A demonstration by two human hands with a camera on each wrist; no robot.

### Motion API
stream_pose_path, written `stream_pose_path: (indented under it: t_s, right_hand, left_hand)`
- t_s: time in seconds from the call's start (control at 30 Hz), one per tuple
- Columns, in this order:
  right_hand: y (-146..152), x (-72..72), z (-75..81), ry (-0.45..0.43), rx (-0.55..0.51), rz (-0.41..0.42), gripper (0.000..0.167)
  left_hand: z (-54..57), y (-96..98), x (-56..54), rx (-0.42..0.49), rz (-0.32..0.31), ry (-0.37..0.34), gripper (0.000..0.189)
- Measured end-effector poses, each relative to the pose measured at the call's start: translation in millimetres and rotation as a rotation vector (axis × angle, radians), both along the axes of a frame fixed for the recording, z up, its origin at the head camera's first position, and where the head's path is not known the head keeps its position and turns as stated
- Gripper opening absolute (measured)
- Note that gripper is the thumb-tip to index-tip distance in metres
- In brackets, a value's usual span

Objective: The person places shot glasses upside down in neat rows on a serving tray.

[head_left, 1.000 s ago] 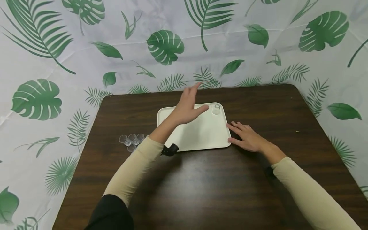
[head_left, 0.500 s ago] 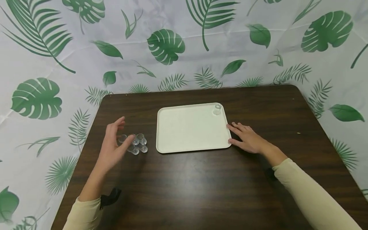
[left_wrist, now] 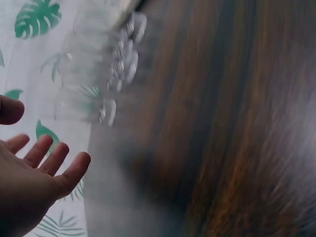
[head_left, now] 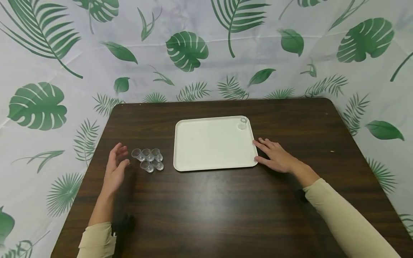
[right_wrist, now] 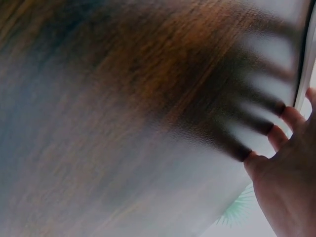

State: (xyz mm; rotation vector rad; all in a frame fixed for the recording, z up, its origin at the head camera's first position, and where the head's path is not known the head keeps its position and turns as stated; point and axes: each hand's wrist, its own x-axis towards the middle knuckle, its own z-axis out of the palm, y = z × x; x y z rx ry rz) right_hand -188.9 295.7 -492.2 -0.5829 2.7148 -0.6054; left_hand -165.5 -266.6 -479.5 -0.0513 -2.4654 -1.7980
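Note:
Several small clear cups point(head_left: 147, 155) stand in a tight group on the dark table, left of a white tray point(head_left: 214, 143). One more clear cup point(head_left: 242, 124) stands in the tray's far right corner. My left hand point(head_left: 114, 170) is just left of the group, fingers loosely bent, holding nothing. In the left wrist view its fingers point(left_wrist: 72, 174) are spread apart from the cups point(left_wrist: 123, 57). My right hand point(head_left: 276, 157) rests at the tray's right edge, its thumb and index fingertip at the rim. In the right wrist view its other fingertips point(right_wrist: 252, 160) touch the table.
The brown wood-grain table point(head_left: 206, 208) reaches back to a white cloth wall point(head_left: 206, 82) printed with green leaves. A tiny pale speck point(head_left: 332, 151) lies on the table to the right.
My left hand has swung from above the tray leftward to the cups, passed over them and come down at their left side. The right hand, tray and cups keep their places.

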Motion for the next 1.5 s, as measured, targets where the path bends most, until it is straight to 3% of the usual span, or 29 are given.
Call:
stream_pose_path:
  t_s: [0.07,0.27,0.6,0.73,0.83,0.97,1.17,1.27,1.5]
  right_hand:
    - [0,-0.5,-1.2,-0.002,-0.001,0.002,0.07]
    - [-1,-2.9,-2.8,0.003,-0.017,0.005,0.07]
    - [2,-1.6,-5.4,0.0,-0.007,-0.005,0.07]
    - [2,-1.6,-4.5,-0.001,-0.008,-0.007,0.07]
    - [1,-1.9,-3.1,-0.002,-0.006,-0.008,0.07]
    - [1,-1.6,-3.6,0.0,-0.012,-0.007,0.07]
    - [2,-1.2,-7.6,0.013,-0.011,-0.003,0.07]
    - [1,-1.6,-7.3,0.01,-0.011,-0.008,0.07]
    - [2,-1.6,-6.4,0.007,-0.01,-0.006,0.07]
  left_hand:
    - [-5.6,-4.5,-4.8,-0.027,0.001,0.0,0.063]
    - [-20.2,-10.6,-14.1,-0.135,-0.076,0.022,0.062]
    - [7.3,9.6,-12.9,-0.268,-0.056,0.041,0.034]
    - [-7.3,2.7,-20.7,-0.288,-0.038,0.056,0.028]
    - [-6.9,1.5,-20.8,-0.294,-0.042,0.065,0.028]
    - [7.3,1.0,-16.1,-0.266,-0.065,0.025,0.029]
    - [-15.5,-24.8,-22.8,-0.157,-0.033,-0.011,0.033]
    - [-19.5,-32.8,-24.0,-0.076,-0.016,-0.019,0.035]
    - [-5.0,-36.6,-27.9,-0.016,-0.029,-0.003,0.035]
